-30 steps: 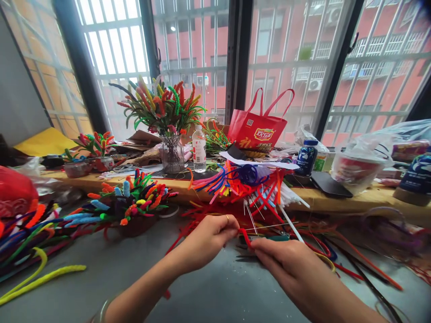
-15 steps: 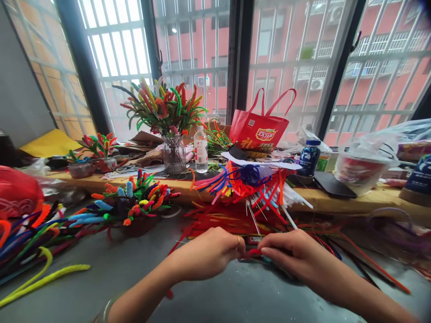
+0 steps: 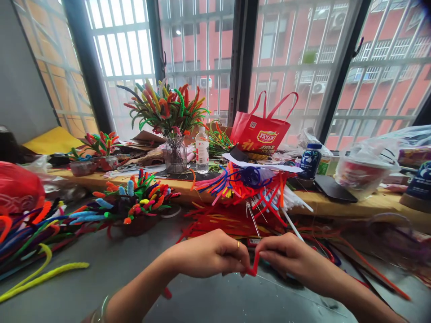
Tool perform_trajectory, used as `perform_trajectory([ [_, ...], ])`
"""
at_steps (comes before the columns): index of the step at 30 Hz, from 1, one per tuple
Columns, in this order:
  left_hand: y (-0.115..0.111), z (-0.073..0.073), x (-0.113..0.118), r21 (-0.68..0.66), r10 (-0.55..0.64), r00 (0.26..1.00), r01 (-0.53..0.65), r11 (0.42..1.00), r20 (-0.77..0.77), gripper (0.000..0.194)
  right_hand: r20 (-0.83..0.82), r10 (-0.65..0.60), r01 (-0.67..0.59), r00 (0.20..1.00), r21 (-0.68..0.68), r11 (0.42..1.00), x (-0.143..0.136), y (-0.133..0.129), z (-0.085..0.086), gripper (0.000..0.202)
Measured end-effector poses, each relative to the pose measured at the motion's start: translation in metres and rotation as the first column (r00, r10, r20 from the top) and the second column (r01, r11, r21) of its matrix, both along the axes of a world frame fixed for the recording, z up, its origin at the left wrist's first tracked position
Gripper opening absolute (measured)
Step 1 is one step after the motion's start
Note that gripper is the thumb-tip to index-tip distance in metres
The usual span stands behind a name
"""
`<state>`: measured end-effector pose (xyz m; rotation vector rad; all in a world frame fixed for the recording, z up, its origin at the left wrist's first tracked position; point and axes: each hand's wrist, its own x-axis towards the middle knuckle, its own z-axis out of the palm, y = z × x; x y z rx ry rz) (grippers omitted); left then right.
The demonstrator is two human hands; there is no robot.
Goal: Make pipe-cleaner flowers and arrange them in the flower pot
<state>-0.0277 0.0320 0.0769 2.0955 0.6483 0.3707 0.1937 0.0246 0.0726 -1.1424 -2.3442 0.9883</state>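
A short red fuzzy stem (image 3: 255, 265) is bent into a sharp angle between my two hands, low in the middle of the view. My left hand (image 3: 215, 253) pinches its left end, and a red tip pokes out below the wrist. The other end rises to the fingertips of my right hand (image 3: 286, 253), which are pressed together on it. Thin metal wires (image 3: 253, 220) stand just beyond the hands, beside a bundle of coloured stems (image 3: 232, 184).
Bunched fuzzy stems (image 3: 134, 202) and yellow-green strands (image 3: 47, 274) lie left. Behind, a wooden ledge (image 3: 380, 205) bears a vase (image 3: 175, 157), a water bottle (image 3: 202, 152), a red bag (image 3: 259, 130) and a wrapped tub (image 3: 362, 172). Loose stems lie right.
The red stem now shows a clear bend, with its right part raised. Both hands have shifted slightly, and the camera view has moved a little.
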Motion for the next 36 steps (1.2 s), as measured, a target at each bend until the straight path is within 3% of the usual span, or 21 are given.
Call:
perform_trajectory([
  [4, 0.000, -0.008, 0.002, 0.297, 0.185, 0.972, -0.137, 0.945, -0.142, 0.021, 0.104, -0.058, 0.037, 0.993, 0.190, 0.981, 0.001, -0.004, 0.006, 0.029],
  [8, 0.004, -0.012, 0.005, 0.356, 0.343, 0.937, -0.299, 0.886, -0.068, 0.023, 0.147, -0.189, 0.114, 0.971, 0.411, 0.905, -0.012, -0.021, 0.005, 0.027],
  [10, 0.007, -0.010, 0.005, 0.301, 0.390, 0.920, -0.381, 0.874, 0.033, 0.020, 0.119, -0.223, 0.143, 0.968, 0.469, 0.871, -0.018, -0.027, 0.001, 0.027],
  [12, 0.009, -0.007, 0.005, 0.160, 0.401, 0.908, -0.417, 0.895, 0.123, 0.016, 0.093, -0.208, 0.145, 0.974, 0.454, 0.879, -0.021, -0.028, -0.002, 0.027],
  [15, 0.008, 0.001, 0.002, -0.109, 0.333, 0.927, -0.318, 0.942, 0.176, 0.012, 0.051, -0.133, 0.111, 0.990, 0.312, 0.944, -0.020, -0.020, -0.005, 0.029],
  [17, 0.006, 0.004, 0.000, -0.201, 0.220, 0.960, -0.184, 0.962, 0.174, 0.011, 0.004, -0.094, 0.092, 0.996, 0.174, 0.980, -0.015, -0.012, -0.004, 0.029],
  [20, 0.002, 0.006, -0.002, -0.142, 0.028, 0.995, -0.013, 0.990, 0.101, 0.012, -0.041, -0.064, 0.065, 0.997, 0.024, 0.998, -0.008, -0.004, 0.000, 0.028],
  [22, 0.000, 0.005, -0.002, -0.021, -0.017, 1.000, 0.017, 1.000, 0.009, 0.015, -0.029, -0.060, 0.060, 0.998, 0.009, 0.998, -0.005, -0.002, 0.004, 0.029],
  [25, 0.000, 0.001, -0.001, 0.141, 0.065, 0.995, -0.054, 0.989, -0.073, 0.017, 0.006, -0.095, 0.093, 0.995, 0.111, 0.989, -0.004, -0.008, 0.011, 0.028],
  [27, 0.002, 0.000, 0.000, 0.179, 0.154, 0.986, -0.139, 0.974, -0.069, 0.017, 0.023, -0.126, 0.119, 0.992, 0.199, 0.973, -0.008, -0.016, 0.014, 0.026],
  [30, 0.006, -0.001, 0.001, 0.121, 0.286, 0.958, -0.283, 0.952, -0.009, 0.014, 0.043, -0.193, 0.169, 0.980, 0.321, 0.932, -0.015, -0.030, 0.012, 0.025],
  [32, 0.008, 0.001, 0.001, 0.009, 0.327, 0.944, -0.328, 0.945, 0.052, 0.013, 0.063, -0.222, 0.185, 0.973, 0.360, 0.914, -0.020, -0.035, 0.008, 0.026],
  [36, 0.008, 0.005, -0.002, -0.249, 0.246, 0.960, -0.208, 0.946, 0.132, 0.013, 0.073, -0.186, 0.159, 0.980, 0.279, 0.947, -0.022, -0.031, 0.001, 0.029],
])
